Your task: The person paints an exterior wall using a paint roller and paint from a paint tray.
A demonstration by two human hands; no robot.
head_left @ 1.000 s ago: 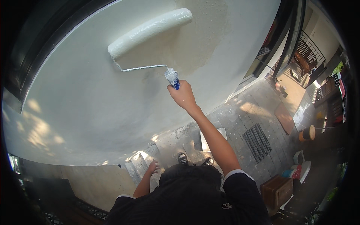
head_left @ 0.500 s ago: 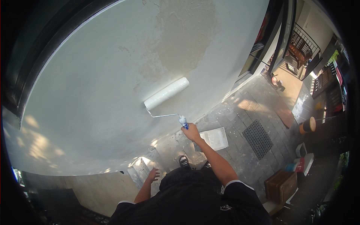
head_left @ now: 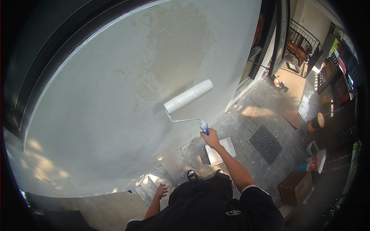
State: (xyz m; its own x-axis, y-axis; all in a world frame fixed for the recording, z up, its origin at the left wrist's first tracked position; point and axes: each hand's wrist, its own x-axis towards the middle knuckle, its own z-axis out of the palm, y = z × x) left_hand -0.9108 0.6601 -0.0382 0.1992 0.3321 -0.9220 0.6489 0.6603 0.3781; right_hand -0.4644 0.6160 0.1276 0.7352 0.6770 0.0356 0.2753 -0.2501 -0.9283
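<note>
My right hand (head_left: 212, 138) is wrapped round the blue handle of a paint roller (head_left: 189, 96). A white sleeve covers the roller's thin bent frame at the top, tilted up to the right. Behind it is a pale wall (head_left: 88, 100), with a rough beige patch (head_left: 179, 42) above the roller. Whether the sleeve touches the wall I cannot tell; a soft shadow lies beside it. My left hand (head_left: 162, 190) hangs low by my side with its fingers apart, holding nothing. On the floor below my right hand, a white paint tray (head_left: 227, 148) is partly hidden by my forearm.
A dark perforated mat (head_left: 266, 144) lies on the grey paved floor (head_left: 246, 133). To the right are a brown wooden box (head_left: 295, 187) and an orange and black round object (head_left: 316, 122). An open window frame (head_left: 280, 38) juts out at upper right, and a wooden bench (head_left: 298, 45) stands beyond.
My right hand has carried the roller to the right, away from its place under the rough patch. The whole view has shifted a little. My left hand still hangs low.
</note>
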